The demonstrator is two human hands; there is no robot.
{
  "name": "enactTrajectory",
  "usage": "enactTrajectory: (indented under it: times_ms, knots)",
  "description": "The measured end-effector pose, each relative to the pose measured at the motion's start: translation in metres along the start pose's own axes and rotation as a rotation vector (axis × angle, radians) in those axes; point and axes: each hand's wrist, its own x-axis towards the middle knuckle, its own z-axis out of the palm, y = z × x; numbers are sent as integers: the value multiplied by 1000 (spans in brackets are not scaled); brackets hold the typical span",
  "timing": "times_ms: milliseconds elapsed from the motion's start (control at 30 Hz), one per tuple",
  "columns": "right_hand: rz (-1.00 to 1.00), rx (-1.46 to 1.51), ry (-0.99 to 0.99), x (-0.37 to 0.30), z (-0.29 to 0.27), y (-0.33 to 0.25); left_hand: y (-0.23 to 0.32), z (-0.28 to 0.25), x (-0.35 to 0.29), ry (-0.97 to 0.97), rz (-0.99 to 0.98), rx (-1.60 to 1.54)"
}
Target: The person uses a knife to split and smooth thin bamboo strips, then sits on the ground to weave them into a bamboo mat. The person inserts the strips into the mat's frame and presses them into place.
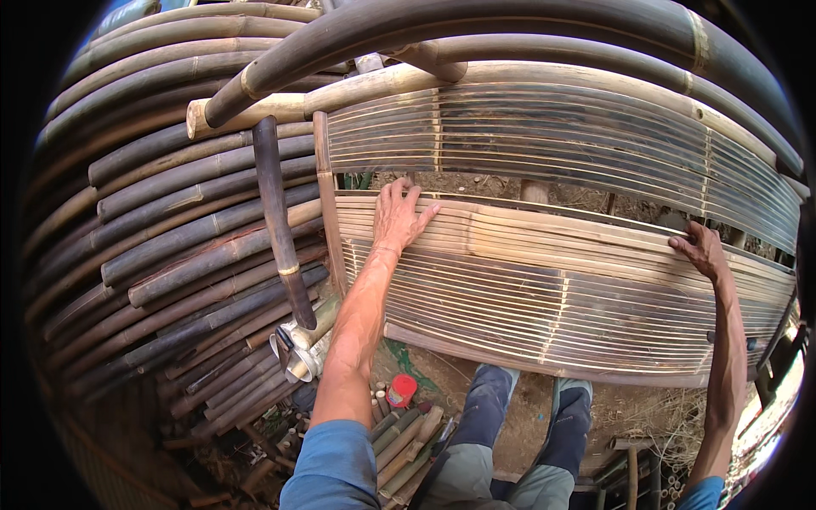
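A long row of pale bamboo slats [510, 231] lies side by side across the lower panel of dark bamboo strips [476, 293]. My left hand [401, 214] rests near their left end, its fingers bent over the far edge and its thumb pointing right on top. Toward the right end, my right hand [701, 252] grips that same edge between thumb and fingers; its fingertips are partly hidden. Behind the slats is a gap showing the ground, and past it stands the upper panel of dark strips [552, 132]. A bamboo upright [327, 195] borders both panels on the left.
Thick bamboo rails [510, 25] arch over the far side. Many bamboo poles [195, 200] are stacked at left, with a slanting dark post [279, 221] before them. Below are a white container with tools [299, 361], a red can [401, 390] and cut bamboo pieces [412, 450].
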Motion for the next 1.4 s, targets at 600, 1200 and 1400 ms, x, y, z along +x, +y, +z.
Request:
enactTrajectory:
  times_ms: [600, 1200, 1400]
  knots:
    - [-72, -285, 621, -49, 109, -31, 195, 33, -20, 259, 286, -198]
    - [-299, -88, 578, -37, 18, -16, 213, -27, 8, -58, 244, -446]
    - [-272, -42, 842, -112, 15, -4, 226, -102, -61, -61, 369, -70]
